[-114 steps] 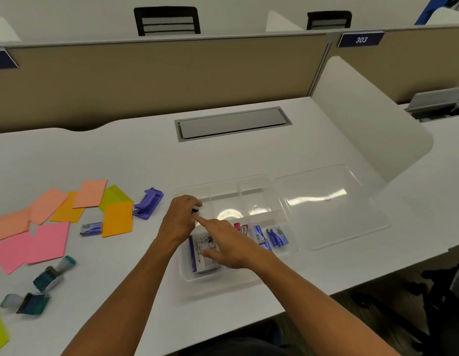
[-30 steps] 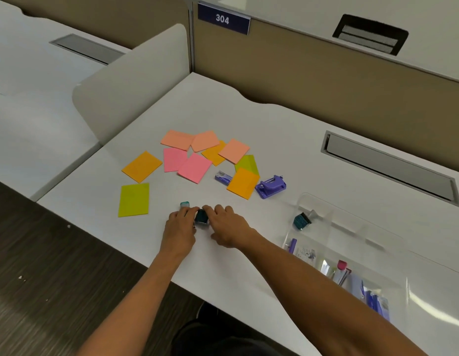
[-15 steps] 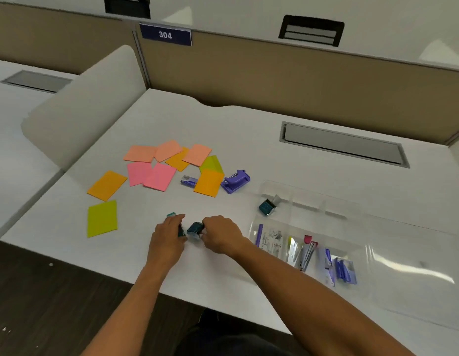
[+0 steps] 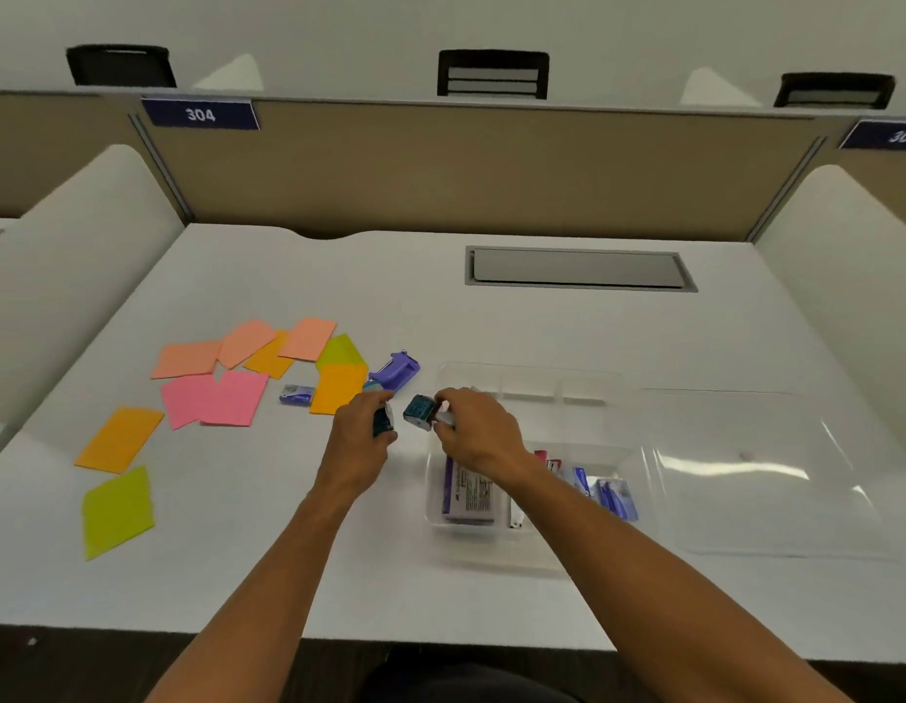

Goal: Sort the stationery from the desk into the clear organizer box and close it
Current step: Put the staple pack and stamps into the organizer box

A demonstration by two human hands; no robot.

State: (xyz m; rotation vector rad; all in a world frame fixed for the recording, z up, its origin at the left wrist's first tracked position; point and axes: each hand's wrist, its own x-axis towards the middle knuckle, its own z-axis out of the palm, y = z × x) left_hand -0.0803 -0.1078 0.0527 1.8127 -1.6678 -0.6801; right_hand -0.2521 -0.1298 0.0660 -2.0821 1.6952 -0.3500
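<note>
— What did each grip have?
— The right hand (image 4: 473,431) pinched a teal tape dispenser (image 4: 419,411) over the clear organizer box's (image 4: 537,555) near-left corner; the left hand (image 4: 362,438) curled round another teal dispenser (image 4: 383,422).
— Nearby?
— A purple hole punch (image 4: 397,370), coloured paper sheets (image 4: 232,398), a small purple stapler (image 4: 296,395). The lid (image 4: 760,474) lay open.
— Surface?
— A white worktop (image 4: 339,281) with beige partitions (image 4: 440,170).

Ten paper sheets (image 4: 234,396) are counted, two teal tape dispensers (image 4: 419,410), one purple hole punch (image 4: 397,371), one organizer box (image 4: 532,378).
</note>
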